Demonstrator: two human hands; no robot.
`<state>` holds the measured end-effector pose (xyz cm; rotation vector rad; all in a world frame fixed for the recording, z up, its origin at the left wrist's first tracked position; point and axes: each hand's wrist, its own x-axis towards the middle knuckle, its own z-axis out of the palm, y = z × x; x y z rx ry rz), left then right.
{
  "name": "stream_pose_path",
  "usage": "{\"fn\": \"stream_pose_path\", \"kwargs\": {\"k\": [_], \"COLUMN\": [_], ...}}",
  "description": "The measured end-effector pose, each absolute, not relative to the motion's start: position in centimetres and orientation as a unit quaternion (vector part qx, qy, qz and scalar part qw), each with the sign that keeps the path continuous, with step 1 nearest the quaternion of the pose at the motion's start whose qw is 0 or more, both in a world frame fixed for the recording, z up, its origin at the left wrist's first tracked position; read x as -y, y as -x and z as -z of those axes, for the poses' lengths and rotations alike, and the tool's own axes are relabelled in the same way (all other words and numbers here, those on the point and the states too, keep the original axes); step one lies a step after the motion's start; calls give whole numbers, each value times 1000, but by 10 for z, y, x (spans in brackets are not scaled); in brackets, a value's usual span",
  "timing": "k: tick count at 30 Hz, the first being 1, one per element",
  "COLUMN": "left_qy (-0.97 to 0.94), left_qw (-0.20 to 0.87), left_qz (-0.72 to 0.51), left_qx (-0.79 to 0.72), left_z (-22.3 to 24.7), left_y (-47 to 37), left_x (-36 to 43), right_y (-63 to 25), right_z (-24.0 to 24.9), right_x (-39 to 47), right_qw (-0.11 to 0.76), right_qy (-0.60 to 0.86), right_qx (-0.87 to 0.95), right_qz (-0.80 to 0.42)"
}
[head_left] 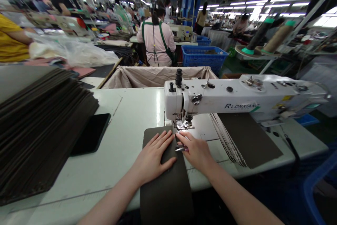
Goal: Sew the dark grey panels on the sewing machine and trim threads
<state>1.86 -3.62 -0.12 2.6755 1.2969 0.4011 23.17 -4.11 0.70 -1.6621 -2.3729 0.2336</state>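
Note:
A dark olive fabric panel (pixel 167 197) lies on the sewing table, its far edge just short of the presser foot (pixel 183 125) of a white sewing machine (pixel 210 95). Flat on this panel rests my left hand (pixel 155 154), fingers stretched toward the needle. My right hand (pixel 196 151) is at the panel's right edge, its index finger pointing at the presser foot. Small metal thread snips (pixel 181 148) are held in its curled fingers, blades pointing left. The snips' handles are mostly hidden by the hand.
A tall stack of dark panels (pixel 39 130) stands at the left, with a black phone (pixel 91 134) beside it. More panels (pixel 250 140) lie under the machine arm at right. Behind the table are a cloth-lined bin (pixel 158 74), a blue crate (pixel 204 56) and a seated person (pixel 157 39).

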Motion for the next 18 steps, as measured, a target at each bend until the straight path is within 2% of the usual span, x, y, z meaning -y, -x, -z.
{"fn": "stream_pose_path", "kwargs": {"k": [18], "left_qy": [-883], "left_qw": [94], "left_qz": [-164], "left_qx": [-430], "left_z": [-2], "left_y": [-14], "left_x": [27], "right_y": [-233], "right_z": [-5], "right_x": [41], "right_qw": [112], "right_qy": [568], "right_qx": [811], "right_qz": [-83]}}
